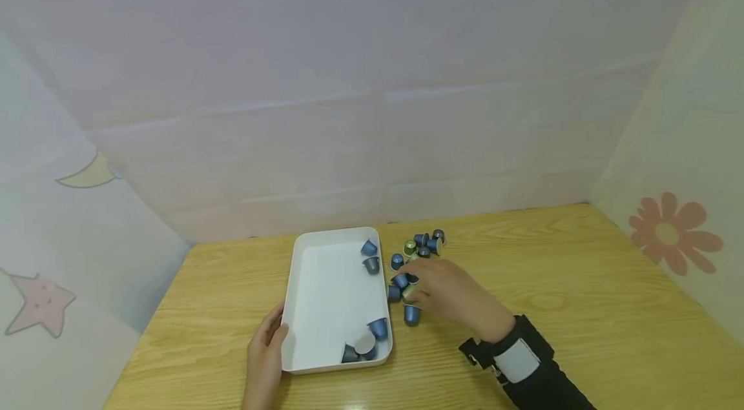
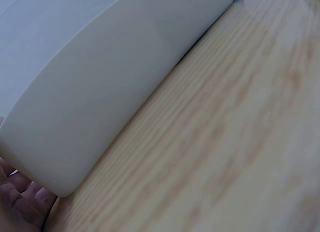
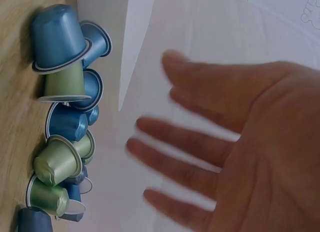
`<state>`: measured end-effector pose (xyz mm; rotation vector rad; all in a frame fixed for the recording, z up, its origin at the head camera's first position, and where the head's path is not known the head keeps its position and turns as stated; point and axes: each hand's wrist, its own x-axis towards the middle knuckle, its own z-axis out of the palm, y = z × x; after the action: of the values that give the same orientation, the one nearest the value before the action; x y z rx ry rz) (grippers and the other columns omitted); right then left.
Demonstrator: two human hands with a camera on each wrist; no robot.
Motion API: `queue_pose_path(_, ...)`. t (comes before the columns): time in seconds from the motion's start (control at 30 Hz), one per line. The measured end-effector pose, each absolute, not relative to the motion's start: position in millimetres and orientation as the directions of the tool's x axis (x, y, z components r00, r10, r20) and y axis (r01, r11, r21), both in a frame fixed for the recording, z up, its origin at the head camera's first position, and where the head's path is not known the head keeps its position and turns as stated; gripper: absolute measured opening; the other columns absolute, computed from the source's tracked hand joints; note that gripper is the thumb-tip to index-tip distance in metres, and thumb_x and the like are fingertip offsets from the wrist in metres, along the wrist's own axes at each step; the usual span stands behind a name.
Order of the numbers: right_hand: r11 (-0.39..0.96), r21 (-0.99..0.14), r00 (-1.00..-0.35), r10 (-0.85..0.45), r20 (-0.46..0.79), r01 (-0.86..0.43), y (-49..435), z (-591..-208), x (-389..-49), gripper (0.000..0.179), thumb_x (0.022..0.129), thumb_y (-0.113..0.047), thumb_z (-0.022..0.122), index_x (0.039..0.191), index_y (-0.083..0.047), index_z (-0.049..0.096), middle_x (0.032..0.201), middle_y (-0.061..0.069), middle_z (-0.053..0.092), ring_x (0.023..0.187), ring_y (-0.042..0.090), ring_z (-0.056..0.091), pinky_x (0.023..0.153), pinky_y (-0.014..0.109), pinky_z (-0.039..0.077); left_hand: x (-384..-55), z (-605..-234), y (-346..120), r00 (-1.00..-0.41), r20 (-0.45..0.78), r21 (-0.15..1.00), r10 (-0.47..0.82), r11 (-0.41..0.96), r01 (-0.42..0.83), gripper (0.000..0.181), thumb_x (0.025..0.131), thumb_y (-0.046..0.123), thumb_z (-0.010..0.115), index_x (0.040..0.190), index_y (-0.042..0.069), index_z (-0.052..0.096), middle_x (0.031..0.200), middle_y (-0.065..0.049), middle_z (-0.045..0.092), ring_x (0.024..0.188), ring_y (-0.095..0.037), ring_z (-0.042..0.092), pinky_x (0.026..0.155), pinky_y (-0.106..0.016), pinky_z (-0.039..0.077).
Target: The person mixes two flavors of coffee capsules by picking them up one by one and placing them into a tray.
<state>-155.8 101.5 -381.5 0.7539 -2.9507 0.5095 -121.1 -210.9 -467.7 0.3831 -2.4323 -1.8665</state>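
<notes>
My left hand (image 1: 265, 352) grips the white tray (image 1: 289, 307) at its near left side, the thumb at the rim. In the left wrist view, curled fingers (image 2: 30, 202) show at the corner of the tray wall (image 2: 115, 86). My right hand (image 1: 444, 290) is over a pile of coffee capsules beside the tray's right wall. The right wrist view shows this hand (image 3: 270, 147) with fingers apart and nothing between them. Close by are a blue capsule (image 3: 59, 36) and a green capsule (image 3: 57, 162). Part of the pile is hidden under the hand in the head view.
Inside the tray are several capsules: a blue one (image 1: 369, 248) and a grey one (image 1: 371, 265) at the far right, others such as a blue capsule (image 1: 378, 328) at the near right. The wooden table (image 1: 552, 281) meets a pale covered wall (image 1: 325, 139) behind.
</notes>
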Motion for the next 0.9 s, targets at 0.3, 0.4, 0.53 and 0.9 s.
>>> queue_pose_path(0.3, 0.914, -0.231, -0.941, -0.338, 0.022, -0.334, 107, -378, -152, 0.049, 0.084, -0.032, 0.065, 0.124, -0.004, 0.059, 0.118, 0.017, 0.067, 0.101, 0.032, 0.061, 0.085, 0.05, 0.053, -118, -466, -214, -0.968, -0.108, 0.95, -0.227, 0.265, -0.168, 0.043, 0.099, 0.017, 0.042, 0.141, 0.007, 0.042, 0.146, -0.018, 0.045, 0.129, -0.024, 0.041, 0.088, -0.009, 0.039)
queue_pose_path(0.4, 0.913, -0.268, -0.949, -0.316, 0.008, -0.306, 110, -377, -154, 0.049, 0.085, -0.034, 0.064, 0.124, -0.005, 0.059, 0.119, 0.015, 0.067, 0.103, 0.032, 0.062, 0.086, 0.051, 0.053, -117, -463, -215, -0.967, -0.107, 0.95, -0.232, 0.263, -0.168, 0.043, 0.099, 0.017, 0.042, 0.141, 0.008, 0.042, 0.146, -0.018, 0.045, 0.128, -0.024, 0.041, 0.081, -0.001, 0.036)
queue_pose_path(0.53, 0.915, -0.281, -0.954, -0.301, -0.001, -0.288, 116, -374, -157, 0.051, 0.084, -0.032, 0.066, 0.126, -0.005, 0.057, 0.121, 0.019, 0.066, 0.1, 0.033, 0.063, 0.085, 0.05, 0.054, -117, -461, -216, -0.966, -0.101, 0.952, -0.239, 0.258, -0.164, 0.042, 0.098, 0.016, 0.042, 0.14, 0.009, 0.043, 0.145, -0.017, 0.046, 0.124, -0.017, 0.044, 0.077, 0.003, 0.035)
queue_pose_path(0.9, 0.933, -0.223, -0.954, -0.296, -0.038, -0.281, 133, -377, -159, 0.037, 0.08, -0.024, 0.071, 0.11, -0.005, 0.066, 0.101, 0.013, 0.067, 0.083, 0.025, 0.06, 0.07, 0.042, 0.054, -113, -466, -219, -0.967, -0.111, 0.948, -0.23, 0.269, -0.173, 0.044, 0.099, 0.02, 0.042, 0.142, 0.009, 0.041, 0.145, -0.02, 0.045, 0.126, -0.025, 0.042, 0.081, -0.004, 0.038)
